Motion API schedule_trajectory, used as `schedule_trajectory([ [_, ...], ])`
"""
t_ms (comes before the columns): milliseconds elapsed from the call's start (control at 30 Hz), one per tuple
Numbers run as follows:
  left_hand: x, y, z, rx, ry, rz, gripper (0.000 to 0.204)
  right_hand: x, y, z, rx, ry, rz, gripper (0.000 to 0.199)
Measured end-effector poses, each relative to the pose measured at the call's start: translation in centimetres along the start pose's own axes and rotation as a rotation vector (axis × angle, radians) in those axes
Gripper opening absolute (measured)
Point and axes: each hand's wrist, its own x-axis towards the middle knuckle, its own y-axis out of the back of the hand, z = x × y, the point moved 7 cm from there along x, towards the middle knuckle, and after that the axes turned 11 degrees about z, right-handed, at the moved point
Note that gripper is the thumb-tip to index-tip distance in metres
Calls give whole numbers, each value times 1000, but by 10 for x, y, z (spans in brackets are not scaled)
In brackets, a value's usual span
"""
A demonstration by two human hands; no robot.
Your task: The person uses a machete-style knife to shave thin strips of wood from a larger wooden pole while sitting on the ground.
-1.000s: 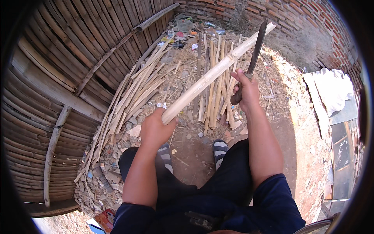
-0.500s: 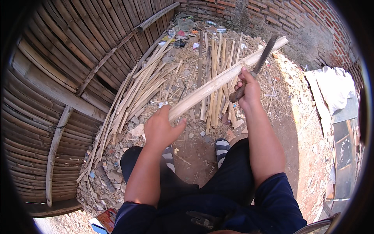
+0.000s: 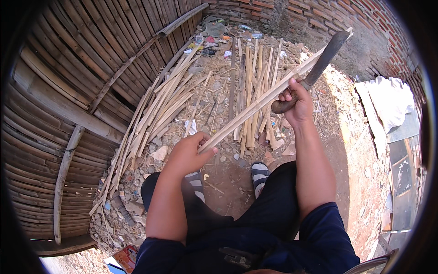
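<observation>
A pale split bamboo strip [image 3: 255, 107] slants in front of me, from low left to high right. Around its near end, my left hand [image 3: 186, 153] is closed, thumb along the side. In my right hand [image 3: 299, 107] is the wooden handle of a machete [image 3: 326, 57]. Its dark, broad blade points up and to the right, close alongside the strip's far part, and seems to overlap it. My right fingertips also touch the strip near its middle. Whether the blade's edge presses into the bamboo I cannot tell.
Thin bamboo strips [image 3: 159, 109] lean in a pile on the left, beside a bamboo-slat wall [image 3: 59, 105]. Another bundle of strips [image 3: 248, 91] lies ahead on rubble and straw. A brick wall [image 3: 315, 18] stands beyond; white cloth [image 3: 392, 102] lies at right.
The bamboo strip has rolled, now showing a narrower side, and its far end reaches further up and right. The machete has turned its broad face into view. My right hand shifted slightly right.
</observation>
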Motion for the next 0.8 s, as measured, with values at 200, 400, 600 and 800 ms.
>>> schedule_trajectory([
  [200,-3,-34,-7,-376,143,-228,44,-1,1,-35,-115,151,4,28],
  [400,-23,-6,17,-385,184,21,36,-1,29,-65,-632,346,181,37],
  [600,-54,9,15,-325,295,105,41,-34,-6,-36,-1127,413,-247,31],
  [800,-118,47,-17,-301,354,77,35,-100,-60,12,-1418,532,-833,32],
])
